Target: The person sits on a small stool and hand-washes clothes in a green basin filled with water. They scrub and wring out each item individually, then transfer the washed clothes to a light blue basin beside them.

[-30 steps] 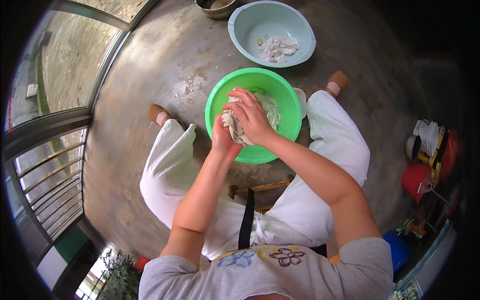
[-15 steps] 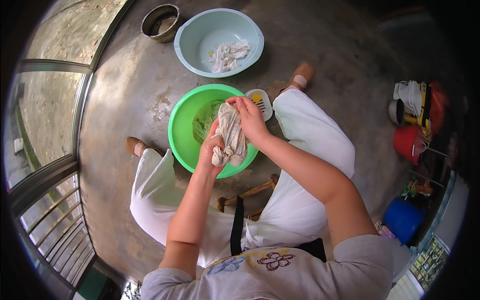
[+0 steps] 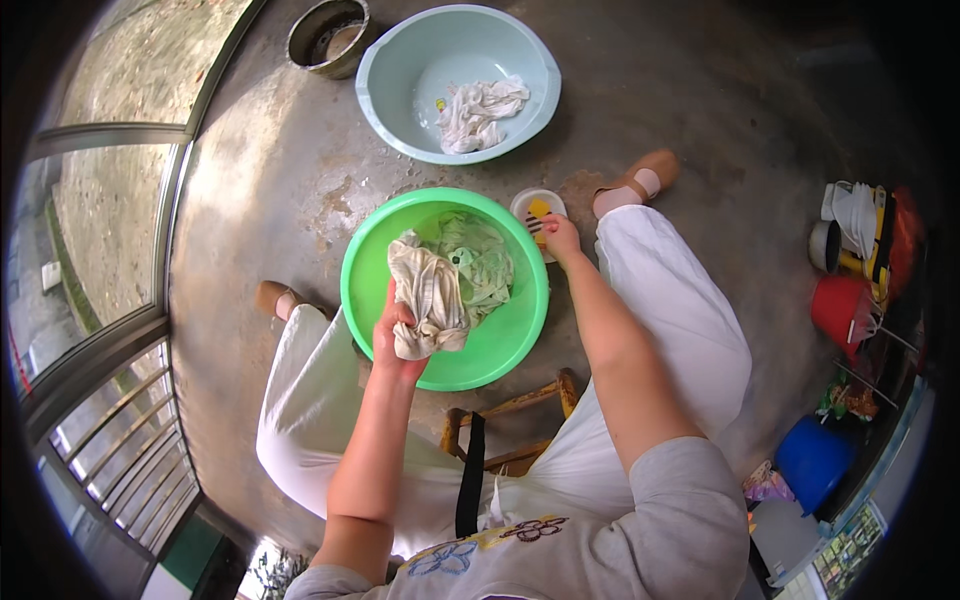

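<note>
My left hand grips a bunched, wet off-white cloth garment, its stained folds hanging over the fingers. It is held above the near left side of a green basin. More pale wet cloth lies in that basin. To the right of the basin's far rim, my right hand reaches over a small white slotted soap dish, fingers stretched toward it and partly hidden. A yellow bar of soap lies in the dish, right by my fingertips.
A light blue basin with crumpled white cloth stands beyond the green one. Beside it is an old metal pot. A low wooden stool is beneath me. At the right are a red bucket and a blue tub.
My right hand has let go of the garment and moved right to the soap dish. My left hand has kept the garment and shifted slightly left; the view has shifted too.
</note>
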`<state>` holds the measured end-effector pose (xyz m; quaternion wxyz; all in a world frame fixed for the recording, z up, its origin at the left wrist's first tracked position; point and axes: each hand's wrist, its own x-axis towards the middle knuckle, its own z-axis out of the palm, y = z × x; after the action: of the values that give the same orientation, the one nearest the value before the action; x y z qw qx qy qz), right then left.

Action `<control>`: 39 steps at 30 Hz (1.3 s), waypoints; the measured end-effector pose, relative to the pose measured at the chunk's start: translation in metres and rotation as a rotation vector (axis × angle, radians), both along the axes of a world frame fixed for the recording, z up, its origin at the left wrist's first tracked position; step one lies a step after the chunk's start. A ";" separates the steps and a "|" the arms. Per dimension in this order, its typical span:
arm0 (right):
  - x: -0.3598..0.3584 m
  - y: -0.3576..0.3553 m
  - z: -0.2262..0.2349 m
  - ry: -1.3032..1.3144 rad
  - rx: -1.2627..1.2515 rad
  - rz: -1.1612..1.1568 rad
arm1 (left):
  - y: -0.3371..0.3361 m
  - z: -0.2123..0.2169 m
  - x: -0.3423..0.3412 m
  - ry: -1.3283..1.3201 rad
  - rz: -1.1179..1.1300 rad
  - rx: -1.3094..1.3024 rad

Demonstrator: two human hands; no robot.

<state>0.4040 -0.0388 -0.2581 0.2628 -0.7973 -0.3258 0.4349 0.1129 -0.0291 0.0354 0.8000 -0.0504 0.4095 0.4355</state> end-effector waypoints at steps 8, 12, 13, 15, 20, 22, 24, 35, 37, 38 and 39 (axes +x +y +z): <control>0.047 0.001 0.009 -0.380 0.073 0.421 | -0.001 0.013 -0.001 -0.015 -0.098 0.103; -0.002 0.054 0.122 -0.483 0.283 0.237 | -0.014 0.024 -0.026 -0.090 -0.054 0.121; -0.004 0.063 0.147 -0.462 0.391 0.166 | -0.012 0.028 -0.027 -0.173 -0.054 0.095; -0.049 0.070 0.215 -0.008 0.454 0.120 | -0.018 0.033 -0.035 -0.249 -0.067 0.047; -0.122 0.025 0.320 0.941 -0.220 0.303 | -0.017 0.056 -0.024 0.045 -0.206 0.230; -0.127 0.015 0.332 0.949 -0.168 0.449 | -0.014 0.057 -0.024 0.212 -0.262 0.261; -0.125 0.016 0.328 0.811 -0.095 0.471 | -0.014 0.050 -0.024 0.265 -0.173 0.299; -0.122 0.037 0.341 0.169 0.016 0.783 | -0.022 -0.024 -0.051 0.637 -0.170 0.274; -0.131 0.040 0.348 0.089 -0.004 0.884 | -0.029 -0.043 -0.052 0.954 -0.162 0.331; -0.134 0.037 0.346 0.239 0.049 0.865 | -0.032 -0.051 -0.050 1.105 -0.166 0.364; -0.126 0.031 0.340 0.363 0.095 0.814 | -0.028 -0.011 -0.030 0.970 -0.149 0.511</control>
<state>0.2781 -0.0075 0.0817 0.1595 -0.5020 -0.5810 0.6204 0.0828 -0.0570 0.0240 0.5350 0.3808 0.6149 0.4366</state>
